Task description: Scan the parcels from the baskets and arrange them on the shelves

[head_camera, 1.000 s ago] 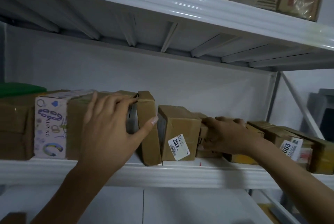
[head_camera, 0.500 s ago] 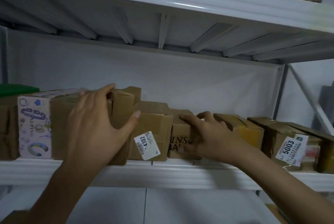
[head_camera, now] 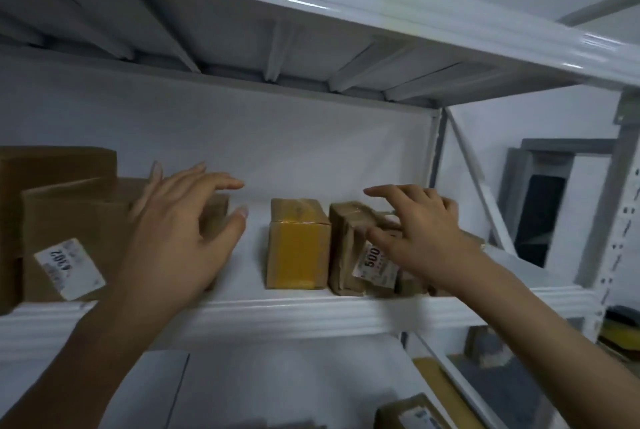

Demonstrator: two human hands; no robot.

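Both hands have come off the boxes they were pushing. The left hand hangs spread and empty before the labelled parcel toward the shelf's left end. The right hand is splayed and empty over the wrapped parcel rightward. The yellow-taped parcel stands between, at the front edge, where a careless sweep could knock it off.

Left hand and right hand now loose-fingered and spread, grip gone; fresh gap left of the yellow-taped box.
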